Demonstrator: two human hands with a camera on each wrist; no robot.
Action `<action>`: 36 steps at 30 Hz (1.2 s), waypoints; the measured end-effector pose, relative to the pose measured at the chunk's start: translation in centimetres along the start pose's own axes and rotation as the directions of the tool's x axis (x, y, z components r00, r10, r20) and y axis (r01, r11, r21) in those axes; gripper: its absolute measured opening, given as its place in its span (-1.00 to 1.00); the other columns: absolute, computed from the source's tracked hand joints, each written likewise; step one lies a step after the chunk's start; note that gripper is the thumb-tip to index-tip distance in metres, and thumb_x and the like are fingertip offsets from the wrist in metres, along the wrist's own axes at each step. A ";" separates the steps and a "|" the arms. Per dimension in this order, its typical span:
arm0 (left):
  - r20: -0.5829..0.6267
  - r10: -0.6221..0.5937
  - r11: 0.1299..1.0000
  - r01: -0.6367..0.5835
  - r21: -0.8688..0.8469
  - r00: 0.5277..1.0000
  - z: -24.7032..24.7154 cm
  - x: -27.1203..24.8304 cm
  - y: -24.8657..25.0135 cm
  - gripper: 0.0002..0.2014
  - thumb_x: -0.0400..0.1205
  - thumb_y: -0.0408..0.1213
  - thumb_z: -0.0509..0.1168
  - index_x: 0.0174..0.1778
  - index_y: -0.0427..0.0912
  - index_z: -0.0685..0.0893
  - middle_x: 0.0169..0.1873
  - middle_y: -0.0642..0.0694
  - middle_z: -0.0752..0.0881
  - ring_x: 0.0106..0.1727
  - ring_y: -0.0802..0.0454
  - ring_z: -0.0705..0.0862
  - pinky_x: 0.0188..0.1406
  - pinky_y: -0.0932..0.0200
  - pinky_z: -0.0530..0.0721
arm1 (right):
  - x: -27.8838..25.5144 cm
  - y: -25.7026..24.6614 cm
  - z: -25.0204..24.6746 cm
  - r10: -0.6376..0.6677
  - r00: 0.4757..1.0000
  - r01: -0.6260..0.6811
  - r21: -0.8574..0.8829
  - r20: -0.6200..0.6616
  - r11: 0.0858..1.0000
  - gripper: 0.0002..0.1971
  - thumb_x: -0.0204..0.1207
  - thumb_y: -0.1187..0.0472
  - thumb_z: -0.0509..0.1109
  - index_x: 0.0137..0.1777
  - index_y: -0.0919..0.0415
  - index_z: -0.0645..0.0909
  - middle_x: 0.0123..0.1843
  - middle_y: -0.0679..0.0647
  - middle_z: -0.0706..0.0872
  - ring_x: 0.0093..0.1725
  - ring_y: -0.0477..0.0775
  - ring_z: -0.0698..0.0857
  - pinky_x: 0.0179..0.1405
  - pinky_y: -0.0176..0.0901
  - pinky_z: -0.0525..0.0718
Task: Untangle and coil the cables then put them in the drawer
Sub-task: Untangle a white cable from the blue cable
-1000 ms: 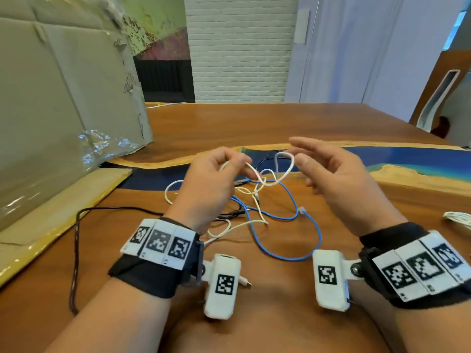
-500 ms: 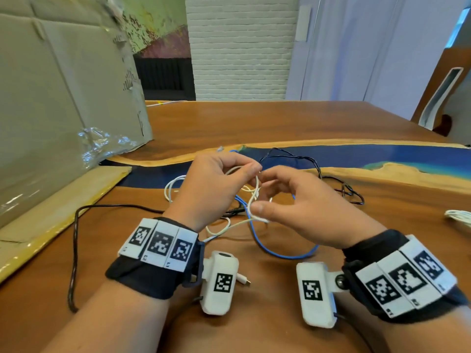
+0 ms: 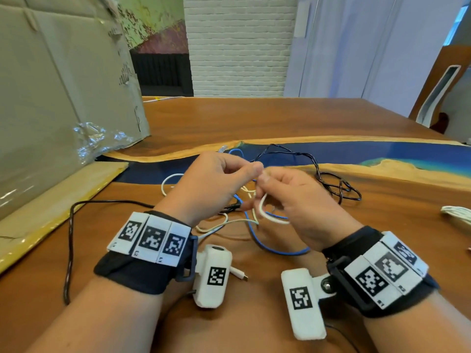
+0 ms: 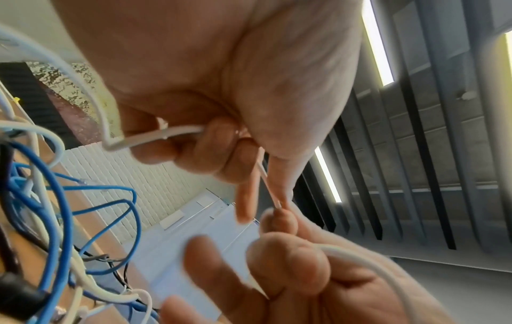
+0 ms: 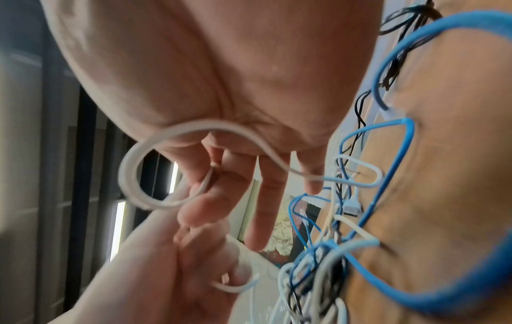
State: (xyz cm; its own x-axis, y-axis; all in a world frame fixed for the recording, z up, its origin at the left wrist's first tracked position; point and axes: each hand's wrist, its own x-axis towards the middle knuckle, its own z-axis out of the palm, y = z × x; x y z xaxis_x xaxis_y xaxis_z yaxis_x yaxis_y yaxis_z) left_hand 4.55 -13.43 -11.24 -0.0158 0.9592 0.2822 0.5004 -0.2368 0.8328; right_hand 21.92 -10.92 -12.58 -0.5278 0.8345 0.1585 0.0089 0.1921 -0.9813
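Observation:
A tangle of white, blue (image 3: 267, 247) and black (image 3: 331, 184) cables lies on the wooden table (image 3: 254, 118). My left hand (image 3: 254, 169) and right hand (image 3: 265, 178) meet fingertip to fingertip above it, both pinching the white cable (image 3: 263, 215), which hangs in a small loop under the right hand. In the left wrist view the left hand (image 4: 266, 197) grips a bent stretch of white cable (image 4: 166, 133). The right wrist view has the white cable's loop (image 5: 133, 175) curling beside the right palm, with the blue cable (image 5: 387, 153) on the table behind.
A large cardboard box (image 3: 51, 98) stands at the left on a flat board. A separate black cord (image 3: 71, 225) runs along the table's left. A coiled white cable (image 3: 456, 212) lies at the right edge. A white USB plug (image 3: 239, 273) rests near my left wrist.
My right hand, open with fingers spread a second ago, has closed onto the white cable and come up against the left hand's fingertips. The loop now hangs below the right hand.

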 end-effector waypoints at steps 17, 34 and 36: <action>-0.277 -0.128 0.969 0.062 -0.238 0.952 -2.7 0.8 -0.8 -0.68 0.80 -0.16 0.26 -0.23 -0.13 0.78 -0.61 0.10 0.40 -0.51 0.11 0.36 -0.32 0.12 0.42 | 0.5 0.3 -7.8 -0.284 0.768 -0.021 -0.467 -0.574 0.884 -0.46 0.58 0.41 0.42 0.45 -0.15 0.66 0.31 -0.13 0.73 0.26 -0.12 0.66 0.31 -0.15 0.60; 0.088 -0.115 0.993 0.116 -0.008 0.990 -0.2 0.4 -1.2 -0.62 0.72 0.14 0.31 -0.18 -0.05 0.84 -0.47 -0.08 0.43 -0.47 0.00 0.36 -0.28 0.09 0.37 | 1.1 0.1 -2.4 0.130 0.974 -0.061 0.338 -0.185 0.939 -0.72 0.76 0.40 0.25 0.35 0.15 0.64 -0.41 0.09 0.51 -0.68 -0.14 0.24 -0.74 -0.37 0.29; 0.164 -0.199 0.978 0.186 0.090 0.966 -0.6 0.3 -1.3 -0.51 0.68 0.28 0.26 -0.28 -0.03 0.84 -0.40 -0.16 0.38 -0.42 -0.08 0.35 -0.21 0.02 0.36 | 1.1 0.0 -3.8 0.094 0.958 -0.013 0.287 -0.272 0.958 -0.78 0.76 0.37 0.27 0.21 0.18 0.72 -0.44 0.05 0.51 -0.69 -0.17 0.21 -0.76 -0.41 0.16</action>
State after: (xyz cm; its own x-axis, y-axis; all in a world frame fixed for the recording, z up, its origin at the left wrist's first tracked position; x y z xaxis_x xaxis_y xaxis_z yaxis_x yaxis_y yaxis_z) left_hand 3.35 -12.95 -11.99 0.0270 0.9992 0.0295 0.5648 -0.0396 0.8243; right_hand 24.56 -8.01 -11.97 -0.2733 0.9578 0.0888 -0.2284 0.0250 -0.9732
